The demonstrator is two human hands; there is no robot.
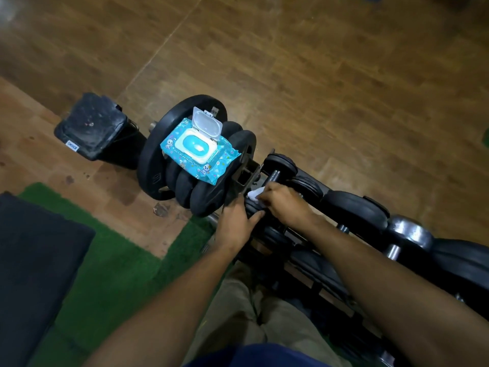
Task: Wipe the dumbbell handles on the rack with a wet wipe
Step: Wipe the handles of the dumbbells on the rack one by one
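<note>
A row of black dumbbells runs along the rack [330, 282] from the middle to the lower right. My right hand [283, 203] is closed around a white wet wipe [254, 194] and presses it on the handle of the first dumbbell [277, 170] at the rack's near end. My left hand [236, 223] grips the near head of that same dumbbell, fingers wrapped over the black disc. The handle's dark bar shows just above my right hand. A blue pack of wet wipes [199, 152] lies with its lid flipped up on stacked weight plates.
Black weight plates [156, 160] stand on a holder left of the rack. A black block-like object [92, 128] sits on the wooden floor further left. Green turf [111, 274] and a dark mat [34, 260] lie at lower left. Chrome dumbbells [408, 234] fill the rack's right side.
</note>
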